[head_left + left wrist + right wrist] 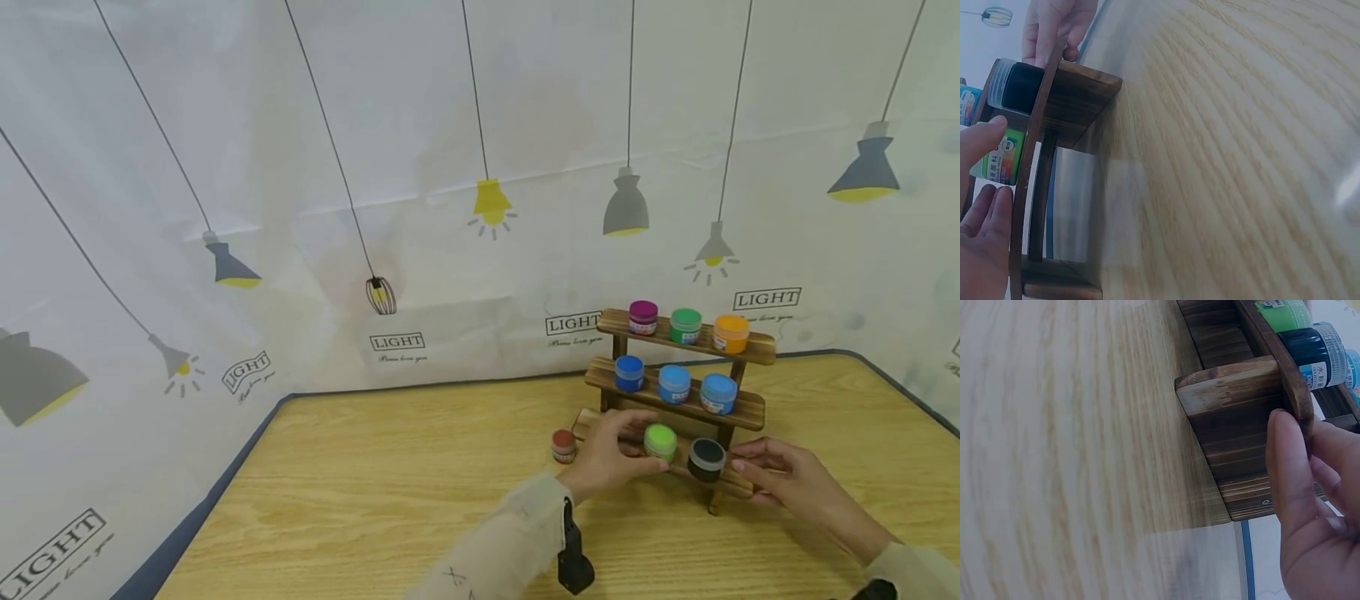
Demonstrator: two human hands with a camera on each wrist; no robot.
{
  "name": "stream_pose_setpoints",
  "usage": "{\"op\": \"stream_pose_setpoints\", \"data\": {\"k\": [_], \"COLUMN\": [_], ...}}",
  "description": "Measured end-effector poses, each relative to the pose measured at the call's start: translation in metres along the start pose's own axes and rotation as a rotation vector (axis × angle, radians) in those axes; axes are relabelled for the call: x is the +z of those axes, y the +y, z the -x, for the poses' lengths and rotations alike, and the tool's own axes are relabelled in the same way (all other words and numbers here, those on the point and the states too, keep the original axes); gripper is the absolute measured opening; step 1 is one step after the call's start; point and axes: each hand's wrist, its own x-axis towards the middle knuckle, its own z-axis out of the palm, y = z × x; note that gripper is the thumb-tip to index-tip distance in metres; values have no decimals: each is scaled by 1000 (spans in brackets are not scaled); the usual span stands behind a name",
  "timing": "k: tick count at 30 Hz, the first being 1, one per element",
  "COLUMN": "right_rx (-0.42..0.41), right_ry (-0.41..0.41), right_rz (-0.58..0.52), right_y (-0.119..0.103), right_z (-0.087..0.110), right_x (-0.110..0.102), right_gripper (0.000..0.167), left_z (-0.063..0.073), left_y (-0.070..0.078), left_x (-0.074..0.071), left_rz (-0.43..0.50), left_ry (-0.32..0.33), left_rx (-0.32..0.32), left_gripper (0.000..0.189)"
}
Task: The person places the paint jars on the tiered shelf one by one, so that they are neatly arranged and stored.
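A dark wooden three-tier rack (678, 408) stands on the table with small paint jars on its steps. At the lowest step my left hand (611, 454) holds a light green paint jar (660, 442) between thumb and fingers; its base is at the board. Beside it sits a black paint jar (707, 459), also seen as the dark jar (1022, 86) in the left wrist view. My right hand (795, 483) pinches the right end of that lowest board, thumb (1288, 462) on its underside in the right wrist view. A brown-red paint jar (563, 447) stands on the table, left of the rack.
Three blue jars, one of them dark blue (629, 373), sit on the middle step. Purple (642, 317), green (686, 326) and orange (731, 333) jars line the top. Behind the wooden table (375, 475) rises a white cloth (450, 275) printed with lamps.
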Motion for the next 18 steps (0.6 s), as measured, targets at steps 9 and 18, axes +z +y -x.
{"op": "stream_pose_setpoints", "data": {"k": [9,18], "right_rx": [-14,-10], "right_ry": [-21,-20], "right_rz": [-14,4], "right_y": [0,-1], "right_z": [0,-1], "right_x": [-1,-1], "right_gripper": [33,35], "left_z": [12,28], "left_y": [-7,-10], "left_x": [-25,-41], "left_rz": [-147,-148], "left_ry": [28,107], "left_rx": [40,65], "left_gripper": [46,40]}}
